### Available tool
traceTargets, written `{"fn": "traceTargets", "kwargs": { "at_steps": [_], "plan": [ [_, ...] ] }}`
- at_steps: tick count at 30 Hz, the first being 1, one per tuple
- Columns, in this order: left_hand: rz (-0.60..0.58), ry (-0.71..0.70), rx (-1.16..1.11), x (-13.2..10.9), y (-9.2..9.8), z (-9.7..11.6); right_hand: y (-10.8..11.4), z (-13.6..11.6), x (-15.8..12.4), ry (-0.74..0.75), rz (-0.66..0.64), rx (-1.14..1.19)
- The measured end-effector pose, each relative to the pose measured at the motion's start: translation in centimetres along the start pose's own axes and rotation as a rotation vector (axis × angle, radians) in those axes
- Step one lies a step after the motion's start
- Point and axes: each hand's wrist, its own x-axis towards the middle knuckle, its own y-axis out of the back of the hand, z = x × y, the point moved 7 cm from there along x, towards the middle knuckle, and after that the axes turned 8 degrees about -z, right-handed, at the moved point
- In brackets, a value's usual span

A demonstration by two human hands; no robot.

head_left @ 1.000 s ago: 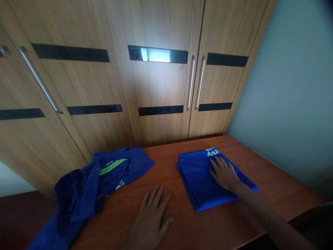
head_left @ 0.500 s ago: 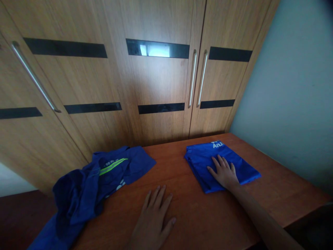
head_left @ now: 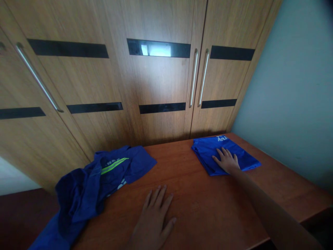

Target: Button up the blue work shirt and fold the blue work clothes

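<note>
My right hand (head_left: 227,161) lies flat with spread fingers on a folded bright blue garment (head_left: 243,157), which bears white lettering near its far edge. Palm down on the wooden tabletop (head_left: 179,187), my left hand (head_left: 155,215) rests with its fingers apart and nothing in it. To its left is a crumpled blue garment (head_left: 85,189) with a yellow-green stripe and some pale print. One end of that garment runs off the bottom left of the view.
A wooden wardrobe (head_left: 161,81) with black panels and metal handles stands right behind the table. A pale wall (head_left: 293,93) rises along the right side. The table's front edge (head_left: 312,213) shows at lower right.
My right hand and the folded garment under it have slid away from me, toward the wardrobe. The left hand and the crumpled garment have stayed in place.
</note>
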Motion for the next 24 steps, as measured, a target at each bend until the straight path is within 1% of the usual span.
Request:
{"fn": "traceTargets", "kwargs": {
  "at_steps": [10, 15, 17, 19, 20, 22, 23, 24],
  "plan": [
    [-0.038, 0.008, -0.024, 0.0, 0.2, 0.0, -0.4, 1.2, 1.0, 0.007, 0.024, 0.005],
    [-0.038, 0.020, -0.068, -0.3, 0.0, 0.0, -0.5, 1.2, 0.9, 0.013, 0.034, -0.009],
    [-0.011, 0.033, -0.095, -0.3, 0.3, -0.4, -0.2, 0.9, 0.7, 0.007, 0.034, -0.021],
    [0.073, 0.058, -0.108, -0.4, 1.7, -1.6, 0.1, 0.5, 0.2, -0.020, 0.033, -0.026],
    [0.136, 0.077, -0.095, -0.6, 2.9, -2.5, 0.3, 0.3, -0.1, -0.037, 0.033, -0.023],
    [0.289, 0.142, -0.017, -1.5, 6.4, -5.3, 0.7, -0.1, -1.0, -0.067, 0.047, -0.010],
    [0.354, 0.191, 0.046, -2.2, 8.3, -7.1, 0.7, -0.3, -1.4, -0.071, 0.057, -0.004],
    [0.423, 0.277, 0.112, -3.2, 10.3, -9.2, 0.8, -0.5, -1.9, -0.065, 0.066, -0.002]
  ]
}}
